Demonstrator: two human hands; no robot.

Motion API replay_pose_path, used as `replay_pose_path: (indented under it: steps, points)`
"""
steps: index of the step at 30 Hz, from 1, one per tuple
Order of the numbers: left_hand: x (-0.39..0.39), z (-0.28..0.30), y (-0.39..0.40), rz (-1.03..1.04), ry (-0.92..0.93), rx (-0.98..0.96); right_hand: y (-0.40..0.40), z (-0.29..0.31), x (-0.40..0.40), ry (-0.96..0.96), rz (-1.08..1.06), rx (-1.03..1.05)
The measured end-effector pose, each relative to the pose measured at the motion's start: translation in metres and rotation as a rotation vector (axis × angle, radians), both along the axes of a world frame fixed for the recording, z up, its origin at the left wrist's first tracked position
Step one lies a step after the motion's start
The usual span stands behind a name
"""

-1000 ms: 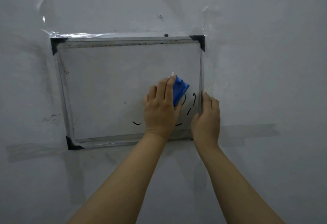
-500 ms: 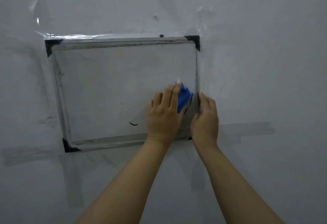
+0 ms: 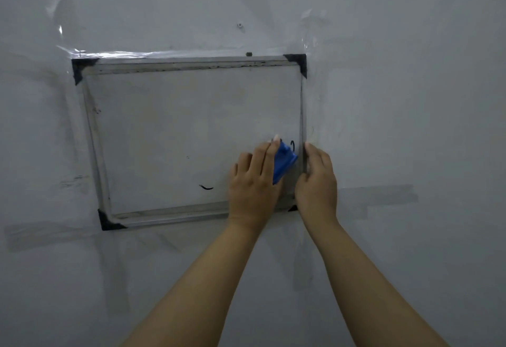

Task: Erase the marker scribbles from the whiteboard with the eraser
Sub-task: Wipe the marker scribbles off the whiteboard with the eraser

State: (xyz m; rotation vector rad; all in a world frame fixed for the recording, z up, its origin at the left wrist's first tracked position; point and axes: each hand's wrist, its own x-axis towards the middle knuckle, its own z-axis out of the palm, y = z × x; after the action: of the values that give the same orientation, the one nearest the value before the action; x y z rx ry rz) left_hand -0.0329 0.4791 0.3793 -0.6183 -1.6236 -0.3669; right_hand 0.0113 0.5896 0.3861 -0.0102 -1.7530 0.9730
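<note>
left hand [image 3: 253,182] grips blue plastic eraser [image 3: 283,161] on metal-framed whiteboard [image 3: 169,133] | right hand [image 3: 317,182] flat, empty, on frame edge | black marker strokes [image 3: 206,187] remain

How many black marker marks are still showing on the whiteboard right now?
2. One short stroke sits low, left of the left hand; one curl shows just above the blue eraser. More may hide under the hands.
</note>
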Motion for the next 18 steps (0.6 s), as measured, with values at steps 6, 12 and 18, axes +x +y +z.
replay_pose_path:
  steps: [6,12,18]
  points:
    - [0.017,0.01,-0.006,-0.211,-0.203,0.027,0.005,0.003,0.014,-0.008,0.05,-0.072]
    - [0.053,0.03,-0.022,-1.064,-0.849,0.448,-0.009,0.006,0.033,-0.051,0.496,-0.488]
    - [0.054,0.018,-0.023,-1.198,-0.931,0.557,-0.017,0.004,0.041,-0.244,1.072,-0.825]
